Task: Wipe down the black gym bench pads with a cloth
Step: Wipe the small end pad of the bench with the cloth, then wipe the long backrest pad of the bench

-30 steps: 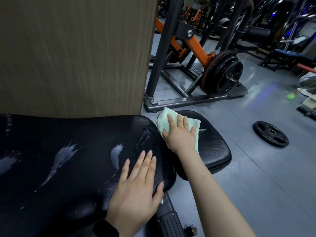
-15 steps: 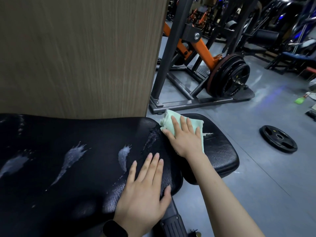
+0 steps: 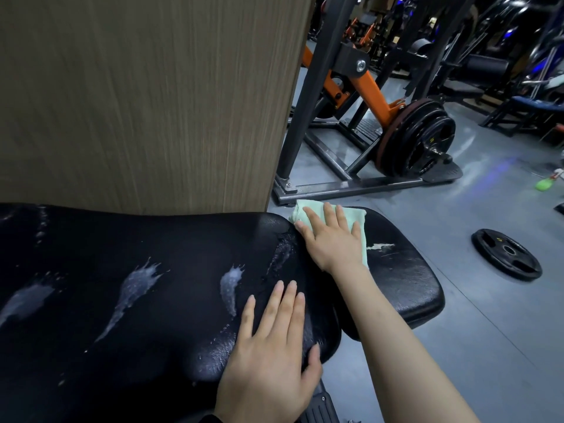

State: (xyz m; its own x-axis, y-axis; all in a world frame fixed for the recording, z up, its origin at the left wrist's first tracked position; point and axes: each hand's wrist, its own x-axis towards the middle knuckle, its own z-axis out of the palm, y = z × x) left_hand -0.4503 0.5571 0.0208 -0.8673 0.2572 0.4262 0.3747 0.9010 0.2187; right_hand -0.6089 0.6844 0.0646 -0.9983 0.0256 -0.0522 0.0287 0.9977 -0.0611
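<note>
A gym floor behind – the right hand (image 3: 331, 239) presses the green cloth (image 3: 360, 219) flat-fingered onto the small seat pad (image 3: 406, 279); the left hand (image 3: 274, 355) lies spread on the foam-streaked long pad (image 3: 122, 285), likely bracing.

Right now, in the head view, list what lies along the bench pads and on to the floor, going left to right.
Foam streak → larger foam streak → small foam streak → left hand flat on the long pad → right hand pressing the green cloth → white smear on the seat pad → loose weight plate on the floor.
</note>
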